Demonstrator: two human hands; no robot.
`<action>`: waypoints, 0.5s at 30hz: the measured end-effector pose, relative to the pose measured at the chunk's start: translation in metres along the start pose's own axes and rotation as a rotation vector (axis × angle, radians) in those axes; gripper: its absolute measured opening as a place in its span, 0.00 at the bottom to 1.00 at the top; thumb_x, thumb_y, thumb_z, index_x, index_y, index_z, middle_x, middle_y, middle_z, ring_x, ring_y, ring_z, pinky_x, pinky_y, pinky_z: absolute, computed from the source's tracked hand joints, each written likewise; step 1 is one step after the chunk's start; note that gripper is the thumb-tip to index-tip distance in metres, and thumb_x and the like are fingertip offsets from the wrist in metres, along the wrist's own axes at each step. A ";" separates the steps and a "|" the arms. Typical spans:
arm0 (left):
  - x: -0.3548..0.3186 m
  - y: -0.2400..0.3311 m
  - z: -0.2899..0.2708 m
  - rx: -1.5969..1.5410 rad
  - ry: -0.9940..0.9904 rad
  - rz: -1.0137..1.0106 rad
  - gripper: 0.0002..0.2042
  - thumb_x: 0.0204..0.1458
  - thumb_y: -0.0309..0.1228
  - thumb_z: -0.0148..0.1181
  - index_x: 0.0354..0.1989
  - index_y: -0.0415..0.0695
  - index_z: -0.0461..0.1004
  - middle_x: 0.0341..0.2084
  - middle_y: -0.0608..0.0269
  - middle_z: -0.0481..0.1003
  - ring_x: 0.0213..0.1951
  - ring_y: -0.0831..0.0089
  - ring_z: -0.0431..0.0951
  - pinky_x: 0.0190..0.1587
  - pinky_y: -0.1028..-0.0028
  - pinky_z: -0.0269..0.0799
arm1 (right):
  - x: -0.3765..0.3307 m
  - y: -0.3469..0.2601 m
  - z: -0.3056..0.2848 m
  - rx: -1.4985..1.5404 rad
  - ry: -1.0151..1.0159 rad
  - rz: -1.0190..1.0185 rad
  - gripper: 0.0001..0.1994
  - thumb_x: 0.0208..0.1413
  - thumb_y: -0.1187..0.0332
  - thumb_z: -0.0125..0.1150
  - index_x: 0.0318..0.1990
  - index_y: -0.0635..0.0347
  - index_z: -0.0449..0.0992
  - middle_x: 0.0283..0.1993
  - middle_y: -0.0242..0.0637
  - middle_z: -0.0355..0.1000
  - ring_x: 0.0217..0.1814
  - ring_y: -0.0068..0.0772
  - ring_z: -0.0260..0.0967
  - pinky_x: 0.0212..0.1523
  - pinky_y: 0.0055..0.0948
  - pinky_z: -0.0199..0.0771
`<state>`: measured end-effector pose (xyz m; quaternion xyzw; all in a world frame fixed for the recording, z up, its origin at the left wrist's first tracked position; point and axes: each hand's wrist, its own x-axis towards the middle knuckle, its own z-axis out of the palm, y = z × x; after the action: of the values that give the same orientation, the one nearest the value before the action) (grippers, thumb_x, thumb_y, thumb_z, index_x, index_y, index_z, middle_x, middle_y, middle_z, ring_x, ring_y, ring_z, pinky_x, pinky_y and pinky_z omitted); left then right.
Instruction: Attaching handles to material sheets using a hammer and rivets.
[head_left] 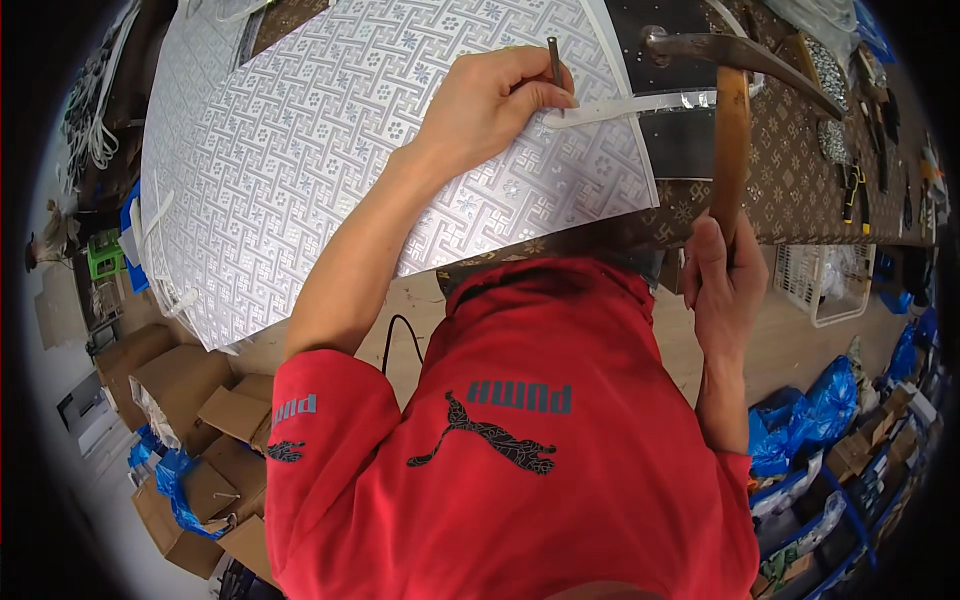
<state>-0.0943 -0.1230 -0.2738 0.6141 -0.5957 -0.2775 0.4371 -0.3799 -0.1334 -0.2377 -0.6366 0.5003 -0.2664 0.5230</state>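
Observation:
My left hand point(490, 105) is closed around a slim metal punch point(554, 60), which stands nearly upright between thumb and fingers. The punch's lower end is hidden by the thumb, near the end of a white strap point(605, 108). That strap lies across the edge of a silver-white patterned sheet point(330, 140) and runs right onto a black plate point(678, 142). In my right hand point(725, 275) is a hammer point(732, 150), gripped low on its wooden handle. Its dark metal head point(705, 47) is over the right side of the table, to the right of the punch.
Brown patterned cloth point(790, 205) covers the table. To the right lie small metal pieces point(828, 75) and yellow-handled cutters point(857, 192). A white basket point(835, 285) is below the table edge. Cardboard boxes point(190, 390) fill the lower left; blue plastic bags point(825, 400) sit lower right.

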 end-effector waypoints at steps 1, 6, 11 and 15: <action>0.000 -0.001 0.001 -0.003 -0.001 0.001 0.05 0.53 0.28 0.63 0.33 0.41 0.80 0.26 0.59 0.80 0.27 0.70 0.79 0.32 0.73 0.72 | -0.001 -0.001 0.000 -0.002 0.002 0.001 0.16 0.69 0.56 0.52 0.38 0.61 0.70 0.22 0.24 0.62 0.13 0.10 0.51 0.14 0.16 0.46; 0.000 -0.005 0.004 -0.005 0.019 0.062 0.05 0.53 0.29 0.63 0.33 0.41 0.80 0.27 0.59 0.80 0.29 0.67 0.80 0.34 0.72 0.73 | -0.002 -0.003 0.000 0.007 0.013 -0.004 0.15 0.68 0.57 0.55 0.34 0.60 0.69 0.19 0.22 0.60 0.16 0.10 0.53 0.16 0.17 0.48; -0.001 -0.006 0.003 0.006 0.020 0.081 0.05 0.53 0.29 0.64 0.34 0.41 0.80 0.27 0.59 0.80 0.31 0.66 0.81 0.35 0.72 0.74 | -0.001 -0.005 0.000 -0.074 -0.016 -0.071 0.15 0.69 0.57 0.52 0.37 0.61 0.70 0.20 0.23 0.60 0.14 0.10 0.51 0.14 0.16 0.46; -0.002 -0.005 0.002 0.021 0.014 0.073 0.05 0.53 0.29 0.63 0.34 0.41 0.79 0.27 0.59 0.80 0.31 0.65 0.81 0.35 0.72 0.74 | -0.001 -0.007 0.003 -0.105 -0.023 -0.079 0.15 0.69 0.58 0.52 0.36 0.61 0.70 0.19 0.23 0.59 0.14 0.10 0.51 0.14 0.16 0.46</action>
<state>-0.0941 -0.1219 -0.2794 0.5983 -0.6174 -0.2508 0.4448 -0.3757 -0.1316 -0.2316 -0.6854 0.4822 -0.2527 0.4837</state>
